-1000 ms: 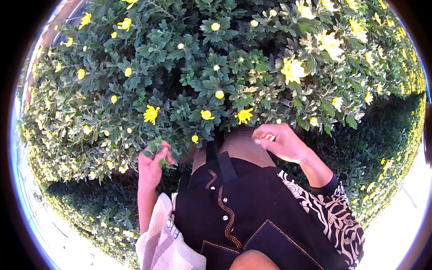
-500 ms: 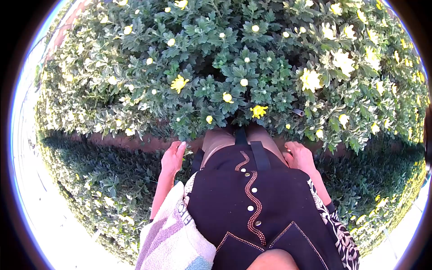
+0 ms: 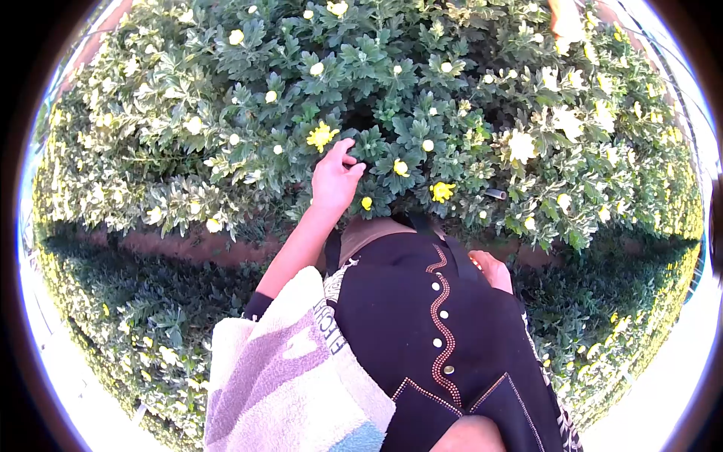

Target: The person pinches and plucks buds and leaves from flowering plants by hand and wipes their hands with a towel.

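Note:
My left hand (image 3: pixel 337 175) reaches over the near edge of the chrysanthemum plants (image 3: pixel 376 98), its thumb and forefinger apart and nothing visible between them. Just above and left of its fingertips is an open yellow flower (image 3: pixel 321 137). To its right stand a half-open yellow bloom (image 3: pixel 401 167) and another yellow flower (image 3: pixel 441 191). My right hand (image 3: pixel 491 269) hangs low beside the dark apron (image 3: pixel 422 316), partly hidden by it, with its fingers curled; whether it holds anything is hidden.
A towel (image 3: pixel 301 361) hangs over my left side. A short grey tube end (image 3: pixel 495 193) pokes out of the leaves. At the top right a person's hand (image 3: pixel 565 19) shows among the plants. Brown soil (image 3: pixel 203 247) runs between the rows.
My left hand has risen from beside my leg into the plants, and the green sprig once in it is gone. My right hand has dropped back beside my body. Another person's hand has appeared.

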Available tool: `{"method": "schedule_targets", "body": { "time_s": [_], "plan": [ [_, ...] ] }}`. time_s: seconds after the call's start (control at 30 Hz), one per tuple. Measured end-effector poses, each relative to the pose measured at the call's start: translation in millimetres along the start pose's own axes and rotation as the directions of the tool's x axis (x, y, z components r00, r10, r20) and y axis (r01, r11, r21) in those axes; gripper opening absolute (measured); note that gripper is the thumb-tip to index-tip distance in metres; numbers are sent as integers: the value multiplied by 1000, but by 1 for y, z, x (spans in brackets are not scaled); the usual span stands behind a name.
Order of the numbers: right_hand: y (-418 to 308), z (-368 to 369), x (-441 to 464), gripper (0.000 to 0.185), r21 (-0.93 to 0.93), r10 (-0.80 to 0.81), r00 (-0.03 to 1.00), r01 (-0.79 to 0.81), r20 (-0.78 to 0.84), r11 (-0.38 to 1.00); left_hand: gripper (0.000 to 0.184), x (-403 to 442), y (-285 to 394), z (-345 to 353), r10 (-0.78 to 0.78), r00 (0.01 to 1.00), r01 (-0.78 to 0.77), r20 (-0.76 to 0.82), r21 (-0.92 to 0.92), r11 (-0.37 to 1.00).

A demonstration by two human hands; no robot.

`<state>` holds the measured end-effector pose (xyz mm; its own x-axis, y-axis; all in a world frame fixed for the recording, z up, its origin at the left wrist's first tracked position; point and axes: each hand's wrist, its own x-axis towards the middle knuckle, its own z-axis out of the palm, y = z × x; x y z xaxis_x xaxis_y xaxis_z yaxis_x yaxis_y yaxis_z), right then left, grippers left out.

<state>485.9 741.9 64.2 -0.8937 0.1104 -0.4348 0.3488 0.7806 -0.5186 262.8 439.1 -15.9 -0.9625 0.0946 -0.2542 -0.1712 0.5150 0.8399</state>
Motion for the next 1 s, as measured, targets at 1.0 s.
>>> {"method": "schedule_targets", "body": {
  "time_s": [1.0],
  "plan": [
    [-178,62,240,16,96,-111,940,84,321,992,21,23,-16,-23,298,936,-314,188,61,947]
  ]
}}
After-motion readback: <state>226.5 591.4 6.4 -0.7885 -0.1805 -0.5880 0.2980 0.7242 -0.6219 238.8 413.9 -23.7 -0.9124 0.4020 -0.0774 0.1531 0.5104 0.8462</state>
